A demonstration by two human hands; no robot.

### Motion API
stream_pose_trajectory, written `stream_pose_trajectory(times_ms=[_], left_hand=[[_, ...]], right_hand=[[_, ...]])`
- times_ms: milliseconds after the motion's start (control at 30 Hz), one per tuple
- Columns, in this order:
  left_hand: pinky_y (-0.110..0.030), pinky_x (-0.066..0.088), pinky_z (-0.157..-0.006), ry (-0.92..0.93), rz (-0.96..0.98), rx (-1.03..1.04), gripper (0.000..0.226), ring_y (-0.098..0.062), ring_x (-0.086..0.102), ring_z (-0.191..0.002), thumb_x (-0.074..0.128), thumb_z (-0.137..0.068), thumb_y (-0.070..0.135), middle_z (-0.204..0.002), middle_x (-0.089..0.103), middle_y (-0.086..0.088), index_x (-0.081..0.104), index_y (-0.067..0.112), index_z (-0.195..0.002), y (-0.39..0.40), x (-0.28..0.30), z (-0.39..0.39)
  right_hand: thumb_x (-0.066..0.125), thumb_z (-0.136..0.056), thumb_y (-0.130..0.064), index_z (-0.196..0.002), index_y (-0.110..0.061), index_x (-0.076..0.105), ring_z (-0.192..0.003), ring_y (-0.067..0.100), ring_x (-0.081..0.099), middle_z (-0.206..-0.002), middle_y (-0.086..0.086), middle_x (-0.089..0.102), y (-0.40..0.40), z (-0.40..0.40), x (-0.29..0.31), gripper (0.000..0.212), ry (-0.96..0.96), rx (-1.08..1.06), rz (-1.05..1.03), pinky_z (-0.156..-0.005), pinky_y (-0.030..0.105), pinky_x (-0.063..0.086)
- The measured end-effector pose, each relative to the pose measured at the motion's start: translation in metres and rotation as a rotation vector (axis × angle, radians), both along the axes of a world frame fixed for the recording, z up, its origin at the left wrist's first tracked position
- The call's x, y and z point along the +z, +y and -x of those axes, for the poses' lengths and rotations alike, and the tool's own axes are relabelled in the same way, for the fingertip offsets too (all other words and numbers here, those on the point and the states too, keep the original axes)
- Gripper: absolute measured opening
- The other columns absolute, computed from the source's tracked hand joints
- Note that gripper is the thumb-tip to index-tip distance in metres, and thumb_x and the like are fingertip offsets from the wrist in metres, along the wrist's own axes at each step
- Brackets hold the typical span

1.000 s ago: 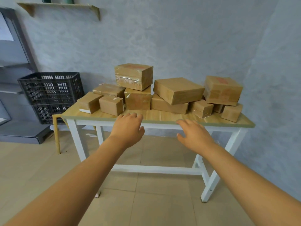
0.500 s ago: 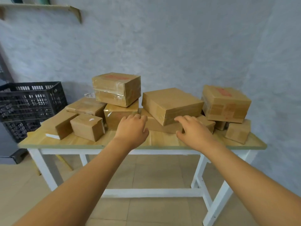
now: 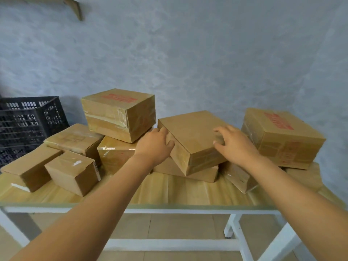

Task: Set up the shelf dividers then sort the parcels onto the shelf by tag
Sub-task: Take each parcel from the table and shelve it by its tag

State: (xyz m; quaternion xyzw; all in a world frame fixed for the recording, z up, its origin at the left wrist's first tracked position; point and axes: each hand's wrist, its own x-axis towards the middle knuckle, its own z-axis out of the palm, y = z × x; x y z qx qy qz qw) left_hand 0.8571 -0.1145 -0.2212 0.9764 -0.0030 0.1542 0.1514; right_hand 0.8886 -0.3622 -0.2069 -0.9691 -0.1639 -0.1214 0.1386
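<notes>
Parcel (image 3: 195, 134): stiff, taped, seemingly light; we grip opposite sides; left hand (image 3: 155, 145) and right hand (image 3: 235, 145) fingers spread, touching it.

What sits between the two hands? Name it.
In the head view, a flat brown parcel lies between the left hand and right hand, resting on a lower parcel.

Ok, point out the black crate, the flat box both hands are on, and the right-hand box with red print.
black crate (image 3: 28, 121), head view, front mesh wall.
flat box (image 3: 192, 132), head view, bare top face.
box with red print (image 3: 282, 136), head view, near top edge.
</notes>
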Motion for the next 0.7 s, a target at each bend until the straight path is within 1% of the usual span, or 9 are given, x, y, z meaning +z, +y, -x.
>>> stream_pose_trajectory(times_ms=[100, 167, 233, 300, 333, 433, 500, 600, 700], left_hand=[[-0.034, 0.040, -0.077, 0.193, 0.213, 0.067, 0.059, -0.033, 0.057, -0.109, 0.042, -0.099, 0.054, -0.126, 0.056, -0.017, 0.044, 0.007, -0.135, -0.001, -0.005, -0.035], [-0.033, 0.043, -0.078, 0.341, 0.299, 0.099, 0.075, -0.034, 0.061, -0.109, 0.037, -0.097, 0.064, -0.129, 0.058, -0.018, 0.034, 0.005, -0.143, 0.002, -0.007, -0.054], [-0.033, 0.056, -0.071, 0.519, 0.418, 0.110, 0.083, -0.030, 0.072, -0.089, 0.032, -0.093, 0.073, -0.112, 0.067, -0.015, 0.026, 0.012, -0.149, 0.005, -0.008, -0.066], [-0.032, 0.061, -0.061, 0.650, 0.532, 0.092, 0.085, -0.026, 0.075, -0.070, 0.030, -0.089, 0.078, -0.091, 0.073, -0.014, 0.025, 0.017, -0.148, 0.007, -0.008, -0.073], [-0.032, 0.061, -0.059, 0.687, 0.594, 0.079, 0.085, -0.026, 0.075, -0.066, 0.031, -0.088, 0.079, -0.088, 0.073, -0.015, 0.026, 0.018, -0.147, 0.006, -0.009, -0.075], [-0.036, 0.063, -0.064, 0.736, 0.740, 0.057, 0.087, -0.030, 0.076, -0.069, 0.038, -0.086, 0.079, -0.097, 0.068, -0.023, 0.026, 0.017, -0.146, 0.003, -0.011, -0.080], [-0.038, 0.064, -0.067, 0.744, 0.749, 0.053, 0.088, -0.033, 0.075, -0.075, 0.042, -0.086, 0.077, -0.104, 0.065, -0.023, 0.031, 0.014, -0.146, 0.000, -0.012, -0.082], [-0.036, 0.064, -0.066, 0.715, 0.784, 0.043, 0.081, -0.033, 0.073, -0.080, 0.049, -0.086, 0.074, -0.111, 0.060, -0.021, 0.038, 0.016, -0.141, -0.002, -0.012, -0.084], [-0.034, 0.063, -0.066, 0.681, 0.798, 0.059, 0.076, -0.031, 0.072, -0.085, 0.051, -0.084, 0.075, -0.112, 0.060, -0.014, 0.040, 0.022, -0.138, 0.000, -0.010, -0.085]], right_hand=[[0.054, -0.098, -0.037, -0.144, -0.021, 0.045, -0.134, 0.031, 0.041, -0.143, 0.008, 0.046, -0.005, -0.028, 0.000, 0.050, 0.061, -0.116, -0.055, -0.107, 0.043, 0.041], [0.054, -0.097, -0.041, -0.147, -0.021, 0.040, -0.137, 0.033, 0.039, -0.147, 0.011, 0.044, -0.010, -0.046, 0.001, 0.056, 0.124, -0.202, -0.052, -0.111, 0.044, 0.037], [0.053, -0.097, -0.047, -0.150, -0.019, 0.036, -0.138, 0.035, 0.040, -0.150, 0.013, 0.043, -0.017, -0.062, 0.002, 0.063, 0.197, -0.285, -0.057, -0.112, 0.045, 0.037], [0.053, -0.096, -0.052, -0.150, -0.017, 0.036, -0.136, 0.036, 0.044, -0.149, 0.014, 0.045, -0.021, -0.072, 0.001, 0.067, 0.276, -0.337, -0.120, -0.109, 0.044, 0.040], [0.053, -0.096, -0.054, -0.148, -0.015, 0.038, -0.134, 0.036, 0.046, -0.148, 0.014, 0.046, -0.021, -0.076, 0.000, 0.067, 0.299, -0.350, -0.158, -0.108, 0.043, 0.042], [0.056, -0.093, -0.056, -0.146, -0.017, 0.043, -0.137, 0.038, 0.040, -0.149, 0.016, 0.041, -0.021, -0.081, -0.006, 0.067, 0.290, -0.371, -0.225, -0.107, 0.041, 0.038], [0.059, -0.091, -0.056, -0.146, -0.020, 0.043, -0.140, 0.038, 0.033, -0.151, 0.016, 0.035, -0.020, -0.082, -0.007, 0.068, 0.283, -0.382, -0.270, -0.109, 0.041, 0.035], [0.062, -0.088, -0.058, -0.146, -0.021, 0.042, -0.141, 0.037, 0.032, -0.152, 0.015, 0.033, -0.021, -0.084, -0.007, 0.072, 0.300, -0.399, -0.305, -0.109, 0.042, 0.035], [0.065, -0.083, -0.063, -0.138, -0.018, 0.049, -0.136, 0.035, 0.040, -0.147, 0.015, 0.036, -0.023, -0.086, -0.007, 0.073, 0.322, -0.404, -0.298, -0.096, 0.039, 0.040]])
